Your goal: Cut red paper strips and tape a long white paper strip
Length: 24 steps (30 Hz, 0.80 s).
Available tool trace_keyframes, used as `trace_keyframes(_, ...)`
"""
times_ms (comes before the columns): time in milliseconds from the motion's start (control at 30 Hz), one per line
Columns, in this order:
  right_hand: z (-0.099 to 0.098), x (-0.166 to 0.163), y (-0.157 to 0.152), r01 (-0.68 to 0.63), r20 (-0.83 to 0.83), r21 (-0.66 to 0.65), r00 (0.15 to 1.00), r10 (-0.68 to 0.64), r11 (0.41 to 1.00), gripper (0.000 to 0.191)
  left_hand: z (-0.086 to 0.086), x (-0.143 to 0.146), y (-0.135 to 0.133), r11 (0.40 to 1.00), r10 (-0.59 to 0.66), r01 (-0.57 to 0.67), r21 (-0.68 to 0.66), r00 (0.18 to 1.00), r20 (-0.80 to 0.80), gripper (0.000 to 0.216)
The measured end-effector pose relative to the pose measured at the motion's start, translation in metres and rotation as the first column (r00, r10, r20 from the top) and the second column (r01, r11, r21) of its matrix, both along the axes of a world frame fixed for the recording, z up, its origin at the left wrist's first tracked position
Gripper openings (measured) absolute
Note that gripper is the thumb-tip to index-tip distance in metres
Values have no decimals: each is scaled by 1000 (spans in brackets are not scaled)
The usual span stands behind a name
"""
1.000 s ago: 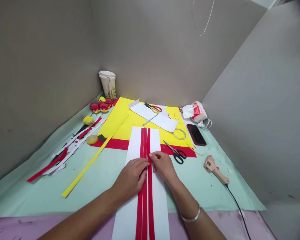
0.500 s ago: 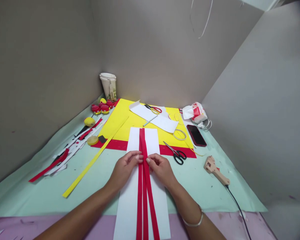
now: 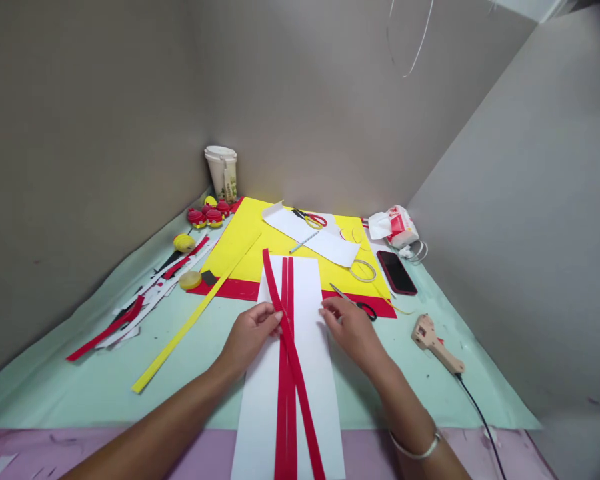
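Note:
A long white sheet (image 3: 313, 373) lies upright in front of me, running past the lower edge of the view. Two red strips (image 3: 286, 400) run side by side along its middle. A third, loose red strip (image 3: 301, 390) slants across them from upper left to lower right. My left hand (image 3: 253, 333) pinches this loose strip between thumb and fingers. My right hand (image 3: 350, 330) is at the sheet's right edge, fingers apart, with no strip in it. Just behind that hand lie black-handled scissors (image 3: 366, 311), partly covered by it.
Yellow sheets (image 3: 240, 233) with red edging lie behind. A glue gun (image 3: 437, 343) and phone (image 3: 397, 272) are at right. A yellow strip (image 3: 195, 317), paper scraps (image 3: 150, 303) and small red ornaments (image 3: 213, 217) are at left, with a cup (image 3: 223, 175) in the corner.
My right hand has let go of the red strips and moved right, partly covering the scissors. The loose strip's upper end has swung left in my left hand.

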State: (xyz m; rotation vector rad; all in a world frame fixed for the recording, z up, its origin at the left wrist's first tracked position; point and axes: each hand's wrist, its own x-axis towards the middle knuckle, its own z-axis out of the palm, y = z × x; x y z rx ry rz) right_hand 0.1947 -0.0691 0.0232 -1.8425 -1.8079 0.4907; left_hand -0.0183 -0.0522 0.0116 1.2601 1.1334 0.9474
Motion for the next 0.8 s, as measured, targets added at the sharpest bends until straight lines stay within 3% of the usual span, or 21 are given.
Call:
trace_keyframes(100,5,25,1,141,255,-27,958,-129,990,30,0,-1,0,999,32,-30,-30,998,52,23)
trace_keyframes(200,3,38,-1,227,483,-98,862,-153,969,30,-1,-1,0,998,47,-43,-43,996,82,22)
trace_keyframes(400,-5,39,-2,242,532,-132,836,-137,961,34,-1,0,1,995,88,-83,-55,992,89,21)
trace_keyframes(533,1,41,-2,246,535,-129,833,-142,961,35,2,-1,1,994,88,-80,-75,990,108,21)
trace_keyframes(667,13,39,-4,207,362,-103,919,-157,973,39,1,-1,2,992,80,-67,-107,988,130,22)
trace_keyframes(733,16,33,-5,135,114,-107,986,-122,985,40,0,-2,3,991,74,-54,-126,985,156,23)
trace_keyframes(800,15,25,-5,19,-200,-153,979,-50,988,40,-1,-3,4,989,76,-49,-142,979,188,24)
